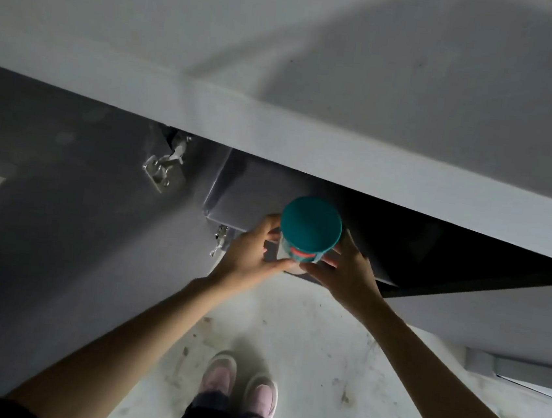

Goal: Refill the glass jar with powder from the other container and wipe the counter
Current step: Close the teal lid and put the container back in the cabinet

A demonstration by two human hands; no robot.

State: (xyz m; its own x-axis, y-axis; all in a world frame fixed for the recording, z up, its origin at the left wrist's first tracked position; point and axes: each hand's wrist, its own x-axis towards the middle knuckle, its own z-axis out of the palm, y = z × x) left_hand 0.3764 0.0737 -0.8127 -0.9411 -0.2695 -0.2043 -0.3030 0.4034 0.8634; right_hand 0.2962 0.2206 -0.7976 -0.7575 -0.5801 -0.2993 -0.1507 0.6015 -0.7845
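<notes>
Pink shoes (238, 387) on stained floor (337, 361), 6 o'clock. Left hand (248, 257) and right hand (346, 272), centre frame, fingers wrapped on either side of teal-lidded container (310, 227) (upright, label partly hidden). Behind, open cabinet (417, 244), interior too dark to read. Hinge (165, 166) at 10 o'clock; counter edge (342, 147) above, 12 o'clock.

a pale grey counter edge (341, 154) runs diagonally above an open, dark cabinet interior (434, 246), its grey door (62, 220) swung left on metal hinges (163, 166), over a scuffed, stained white floor (336, 368) in dim light.
</notes>
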